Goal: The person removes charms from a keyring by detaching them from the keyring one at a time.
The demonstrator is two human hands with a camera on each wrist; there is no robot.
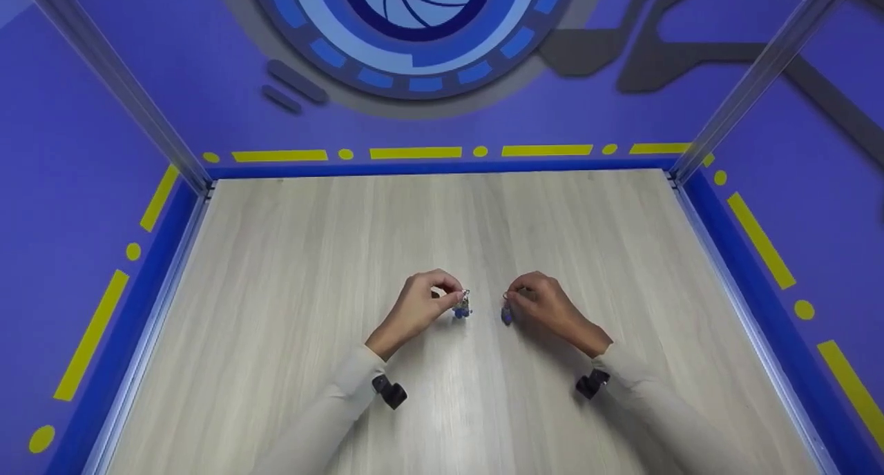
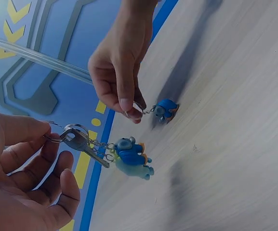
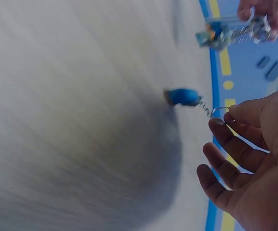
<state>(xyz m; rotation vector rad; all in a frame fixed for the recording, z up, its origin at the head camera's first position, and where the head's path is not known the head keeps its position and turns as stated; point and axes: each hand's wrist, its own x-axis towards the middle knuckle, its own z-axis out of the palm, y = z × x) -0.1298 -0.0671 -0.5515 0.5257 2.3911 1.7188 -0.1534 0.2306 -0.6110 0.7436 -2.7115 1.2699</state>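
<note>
My left hand (image 1: 420,301) pinches a metal key ring (image 2: 76,130) between thumb and forefinger. From that ring hang a key (image 2: 83,144) and two small figure charms on chains, one a blue figure (image 2: 129,150) and the other a pale green one (image 2: 131,169). A short way to the right, my right hand (image 1: 550,308) pinches the split ring (image 3: 220,114) of a keychain between thumb and fingertip. Its short chain carries a single blue figure charm (image 3: 183,96), hanging low over the table. The two hands face each other with a gap between them.
Both hands are over a pale wood-grain table (image 1: 331,240). Blue printed walls (image 1: 442,133) with yellow marks enclose its back and sides, with metal posts at the corners. Black wrist cameras (image 1: 390,392) sit on both light sleeves.
</note>
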